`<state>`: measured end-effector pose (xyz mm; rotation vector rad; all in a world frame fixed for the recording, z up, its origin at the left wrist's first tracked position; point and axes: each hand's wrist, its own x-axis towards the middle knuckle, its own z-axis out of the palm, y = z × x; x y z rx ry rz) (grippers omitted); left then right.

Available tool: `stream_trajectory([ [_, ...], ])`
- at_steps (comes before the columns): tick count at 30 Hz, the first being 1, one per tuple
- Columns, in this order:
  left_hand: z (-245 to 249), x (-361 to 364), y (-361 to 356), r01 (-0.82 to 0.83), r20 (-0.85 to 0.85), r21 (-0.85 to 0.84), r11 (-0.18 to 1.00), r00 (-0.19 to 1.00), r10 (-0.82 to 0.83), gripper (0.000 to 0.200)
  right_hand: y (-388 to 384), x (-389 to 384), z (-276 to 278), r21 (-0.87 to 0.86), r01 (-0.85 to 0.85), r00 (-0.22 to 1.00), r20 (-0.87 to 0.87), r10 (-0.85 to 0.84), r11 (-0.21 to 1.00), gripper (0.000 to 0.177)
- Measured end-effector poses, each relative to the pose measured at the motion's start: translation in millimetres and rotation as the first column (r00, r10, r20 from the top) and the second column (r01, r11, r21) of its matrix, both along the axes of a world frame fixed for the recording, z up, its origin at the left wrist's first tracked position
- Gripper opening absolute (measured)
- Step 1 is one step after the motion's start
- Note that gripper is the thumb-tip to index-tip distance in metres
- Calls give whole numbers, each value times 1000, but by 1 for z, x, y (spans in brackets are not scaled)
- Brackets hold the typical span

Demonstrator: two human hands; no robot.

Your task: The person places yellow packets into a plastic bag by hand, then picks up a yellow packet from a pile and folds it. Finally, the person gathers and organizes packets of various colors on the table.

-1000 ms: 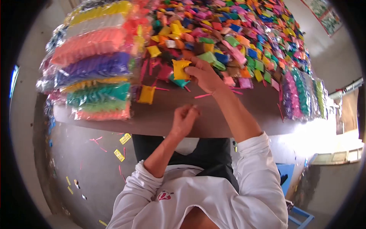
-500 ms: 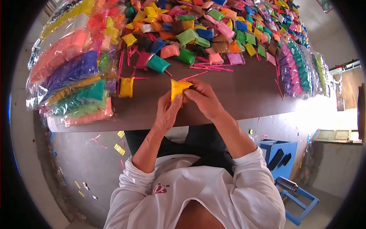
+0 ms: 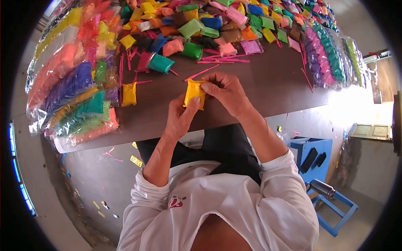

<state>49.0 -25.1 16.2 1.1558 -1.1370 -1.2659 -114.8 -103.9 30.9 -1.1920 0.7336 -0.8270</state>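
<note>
A small yellow packet [image 3: 193,93], soft and shiny, is held upright between both hands just above the table's front part. My left hand [image 3: 180,117] grips its lower left, the thumb pressed across the face. My right hand [image 3: 226,93] pinches the packet's upper right edge between thumb and fingers. Behind the hands lies a thin pink strip [image 3: 202,72]. To the left, a second yellow packet [image 3: 129,93] rests on the table, and a teal packet [image 3: 161,63] lies farther back.
Loose colourful packets [image 3: 209,29] are heaped across the back of the brown table [image 3: 268,88]. Clear bags of packets [image 3: 71,79] stack at the left, more bags [image 3: 324,56] at the right. Pink strips [image 3: 224,59] lie near the heap. A metal flask [image 3: 322,188] rests on a blue stool [image 3: 341,213].
The yellow packet has turned from a folded, pointed shape to showing its broad face. Both hands still grip it. The whole view has shifted and tilted slightly.
</note>
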Motion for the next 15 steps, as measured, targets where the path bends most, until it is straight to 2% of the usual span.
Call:
stream_trajectory([
  [5,1,2,0,-28,-58,17,999,998,29,44,12,-4,3,52,20,1000,-9,-20,998,23],
  [8,-18,2,2,-175,-20,112,978,984,178,45,23,-4,10,70,43,999,-33,-41,997,22],
  [9,-16,2,2,-179,-17,114,977,983,182,45,25,-4,12,72,58,997,-52,-54,996,21],
  [12,-6,-3,3,-159,-24,96,983,986,162,44,25,-5,7,-120,81,991,-97,-92,989,22],
  [15,-2,-6,3,-90,-26,51,995,996,91,43,21,-8,8,-288,122,943,-264,-201,950,22],
])
